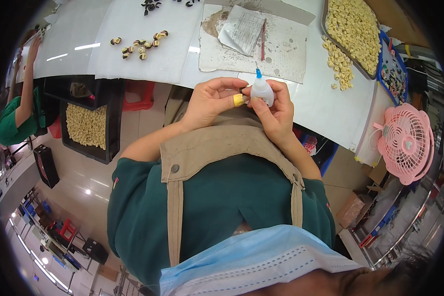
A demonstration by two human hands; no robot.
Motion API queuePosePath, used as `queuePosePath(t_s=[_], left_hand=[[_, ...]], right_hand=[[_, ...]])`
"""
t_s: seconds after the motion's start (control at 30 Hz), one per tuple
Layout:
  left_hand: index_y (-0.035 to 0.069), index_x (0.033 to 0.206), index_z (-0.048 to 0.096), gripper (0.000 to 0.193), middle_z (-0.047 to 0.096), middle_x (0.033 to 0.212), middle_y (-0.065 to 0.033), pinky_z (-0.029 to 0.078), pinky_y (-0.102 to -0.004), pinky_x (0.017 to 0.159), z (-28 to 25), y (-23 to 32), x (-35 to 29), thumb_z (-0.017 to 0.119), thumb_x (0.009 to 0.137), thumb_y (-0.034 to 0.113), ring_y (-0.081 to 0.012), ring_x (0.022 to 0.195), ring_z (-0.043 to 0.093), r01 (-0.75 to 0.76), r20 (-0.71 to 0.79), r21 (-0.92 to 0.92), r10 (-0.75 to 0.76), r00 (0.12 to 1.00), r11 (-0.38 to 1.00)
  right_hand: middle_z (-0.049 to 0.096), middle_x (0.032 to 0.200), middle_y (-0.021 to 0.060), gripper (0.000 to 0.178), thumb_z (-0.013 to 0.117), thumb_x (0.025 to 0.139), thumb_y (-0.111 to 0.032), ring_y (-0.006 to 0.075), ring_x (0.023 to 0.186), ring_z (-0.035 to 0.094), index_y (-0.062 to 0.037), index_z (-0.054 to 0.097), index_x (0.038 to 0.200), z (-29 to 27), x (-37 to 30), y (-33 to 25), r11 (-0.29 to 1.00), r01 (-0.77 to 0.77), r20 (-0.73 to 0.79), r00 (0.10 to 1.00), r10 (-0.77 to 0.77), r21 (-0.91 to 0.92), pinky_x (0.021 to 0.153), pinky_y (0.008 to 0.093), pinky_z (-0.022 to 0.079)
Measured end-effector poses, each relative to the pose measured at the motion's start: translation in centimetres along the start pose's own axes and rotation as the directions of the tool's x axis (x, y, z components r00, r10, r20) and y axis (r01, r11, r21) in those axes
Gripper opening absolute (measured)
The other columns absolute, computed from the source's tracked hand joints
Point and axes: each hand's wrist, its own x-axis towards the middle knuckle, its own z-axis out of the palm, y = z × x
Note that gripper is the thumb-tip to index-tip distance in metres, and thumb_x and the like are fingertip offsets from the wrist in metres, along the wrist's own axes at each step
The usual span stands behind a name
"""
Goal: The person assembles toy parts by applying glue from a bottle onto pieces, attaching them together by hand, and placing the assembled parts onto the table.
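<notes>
My right hand is wrapped round a small white squeeze bottle with a blue tip and a thin needle, held upright just off the table's near edge. Close beside it, my left hand has its thumb and fingers pinched together, with yellow tape around the thumb. A small dark bit shows at its fingertips, too covered to name. On the table to the left lie several small cream-and-dark pieces, and beyond them several black curved pieces.
A stained board bears a paper sheet and a reddish stick. Cream pieces fill a tray at the right and spill beside it. A blue tray and pink fan stand farther right. A co-worker's arm shows far left.
</notes>
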Motion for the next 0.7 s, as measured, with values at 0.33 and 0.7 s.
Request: queuePosePath(t_s=[0.33,0.7], left_hand=[[-0.004,0.11,0.055,0.028,0.063,0.095,-0.0107,0.048,-0.0208,0.067,-0.3,0.4,-0.5,0.059,0.083,0.004,-0.0138,0.084,0.063,0.06,-0.034,0.194,-0.055,0.998,0.979],[-0.002,0.112,0.05,0.029,0.061,0.098,-0.0113,0.049,-0.0217,0.07,-0.7,-0.3,-1.0,0.055,0.083,-0.001,-0.0172,0.087,0.063,0.037,0.035,0.101,-0.04,0.999,0.994]], right_hand=[[0.06,0.092,0.0089,0.023,0.059,0.084,-0.008,0.009,0.078,0.055,0.0026,0.049,0.102,-1.6,-0.3,-0.7,0.983,0.11,-0.162,0.978,-0.134,-0.148,0.069,0.0215,0.044],[0.06,0.08,0.0058,0.022,0.066,0.076,-0.007,0.0069,0.065,0.052,-0.0001,0.053,0.092,-1.5,-2.5,-1.4,0.913,0.208,-0.249,0.919,-0.305,-0.352,0.058,0.0199,0.043]])
